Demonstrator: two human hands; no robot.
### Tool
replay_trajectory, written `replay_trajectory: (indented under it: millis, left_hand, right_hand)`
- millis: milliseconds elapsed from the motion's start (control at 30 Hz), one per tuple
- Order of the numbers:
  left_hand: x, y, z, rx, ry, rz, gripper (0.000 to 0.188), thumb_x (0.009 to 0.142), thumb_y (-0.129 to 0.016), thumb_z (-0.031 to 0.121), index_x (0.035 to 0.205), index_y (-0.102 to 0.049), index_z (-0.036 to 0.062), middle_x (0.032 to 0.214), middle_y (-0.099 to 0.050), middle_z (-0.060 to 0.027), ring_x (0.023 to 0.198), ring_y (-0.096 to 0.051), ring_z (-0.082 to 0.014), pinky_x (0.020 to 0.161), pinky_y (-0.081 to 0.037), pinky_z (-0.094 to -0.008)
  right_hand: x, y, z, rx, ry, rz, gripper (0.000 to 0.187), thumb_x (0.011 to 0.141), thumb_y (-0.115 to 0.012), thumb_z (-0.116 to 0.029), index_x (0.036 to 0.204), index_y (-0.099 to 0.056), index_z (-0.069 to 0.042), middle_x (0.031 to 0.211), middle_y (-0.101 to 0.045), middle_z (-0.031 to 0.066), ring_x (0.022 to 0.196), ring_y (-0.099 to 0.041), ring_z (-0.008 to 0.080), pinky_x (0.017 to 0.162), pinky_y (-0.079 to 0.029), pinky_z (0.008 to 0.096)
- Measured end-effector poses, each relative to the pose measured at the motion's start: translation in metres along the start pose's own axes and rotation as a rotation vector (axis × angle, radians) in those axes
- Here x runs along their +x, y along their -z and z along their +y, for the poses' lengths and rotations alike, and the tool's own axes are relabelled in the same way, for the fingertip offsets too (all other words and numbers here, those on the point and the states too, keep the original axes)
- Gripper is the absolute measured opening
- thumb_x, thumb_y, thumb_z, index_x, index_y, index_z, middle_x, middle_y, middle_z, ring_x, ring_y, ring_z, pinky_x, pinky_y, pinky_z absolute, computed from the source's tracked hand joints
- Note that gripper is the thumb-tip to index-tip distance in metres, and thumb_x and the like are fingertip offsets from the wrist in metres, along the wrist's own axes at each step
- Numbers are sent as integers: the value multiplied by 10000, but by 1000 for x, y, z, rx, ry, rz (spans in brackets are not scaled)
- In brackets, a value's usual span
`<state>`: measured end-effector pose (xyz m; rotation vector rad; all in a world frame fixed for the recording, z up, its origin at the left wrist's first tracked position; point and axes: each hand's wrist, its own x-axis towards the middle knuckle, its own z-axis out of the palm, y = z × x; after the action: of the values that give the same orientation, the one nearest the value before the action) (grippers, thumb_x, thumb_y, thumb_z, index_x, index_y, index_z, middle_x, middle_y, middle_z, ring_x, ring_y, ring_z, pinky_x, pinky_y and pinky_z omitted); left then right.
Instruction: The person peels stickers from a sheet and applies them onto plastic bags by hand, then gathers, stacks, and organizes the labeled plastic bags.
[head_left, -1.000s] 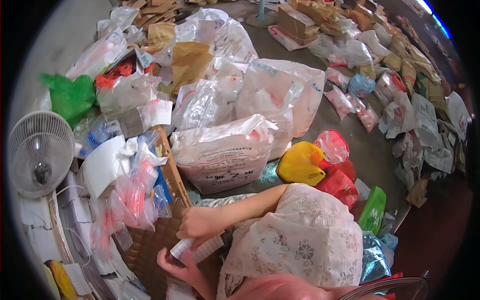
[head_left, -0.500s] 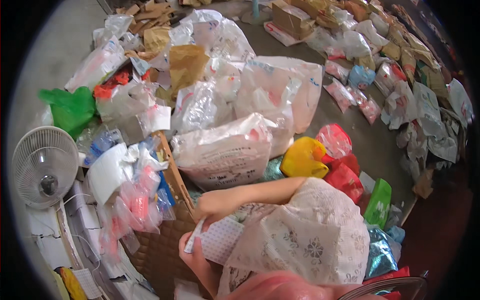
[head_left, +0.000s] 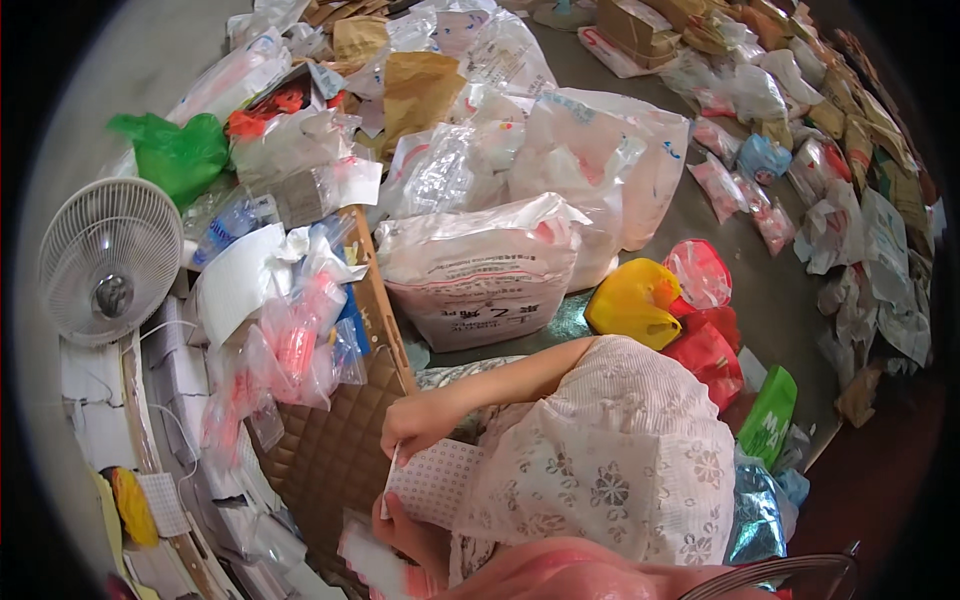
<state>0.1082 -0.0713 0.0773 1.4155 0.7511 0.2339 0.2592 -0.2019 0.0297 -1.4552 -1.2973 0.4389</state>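
Observation:
A white sheet with a small grey pattern (head_left: pixel 435 482), perhaps a flat paper bag, lies spread before my light patterned top. My right hand (head_left: pixel 418 424), on the arm reaching across from the upper side, pinches its upper left corner. Below, my left hand (head_left: pixel 402 528) grips the lower left edge with the thumb on top; its other fingers are mostly hidden. Clear and pinkish plastic packets (head_left: pixel 375 560) lie beside the left wrist. Under and left of the hands is a brown quilted mat (head_left: pixel 325 440).
A wooden bar (head_left: pixel 380 290) borders the mat, with a large white printed sack (head_left: pixel 480 270) beyond it. Pink plastic packets (head_left: pixel 295 345) and a white fan (head_left: pixel 110 260) are at left. Yellow (head_left: pixel 630 305) and red bags (head_left: pixel 705 355) sit at right. Plastic heaps fill the back.
My view has shifted, so the surroundings sit higher and farther right. The sheet's left edge, folded and slanted before, is now straighter, and my hands are farther apart along it.

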Motion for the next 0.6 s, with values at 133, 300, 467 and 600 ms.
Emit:
replay_trajectory:
  millis: [133,300,467,600]
  left_hand:
    - [-3,11,-4,-31,-199,47,134,874,-532,111,939,-530,-6,907,-546,-111,811,-530,-204,694,-483,-363]
    - [2,32,-12,-44,-225,118,105,865,-505,78,858,-541,-20,860,-553,-106,793,-528,-207,701,-478,-378]
    - [9,44,-20,132,-254,152,109,855,-527,93,852,-546,-14,842,-553,-103,795,-523,-218,696,-474,-392]
    - [17,43,-13,478,-344,38,114,838,-567,93,869,-558,-16,845,-562,-103,825,-533,-228,722,-487,-402]
  right_hand:
    - [11,-2,0,0,0,-31,202,803,-631,-222,807,-618,-20,742,-621,136,741,-594,328,629,-440,414]
    - [21,-9,0,4,134,67,215,785,-659,-244,814,-633,-33,726,-634,123,702,-610,299,608,-452,391]
    - [16,-9,4,-5,73,47,205,784,-658,-229,809,-614,-30,734,-623,126,718,-599,315,623,-446,398]
    - [10,-6,2,-37,2,49,191,792,-645,-219,801,-608,-32,731,-617,122,730,-597,317,625,-444,401]
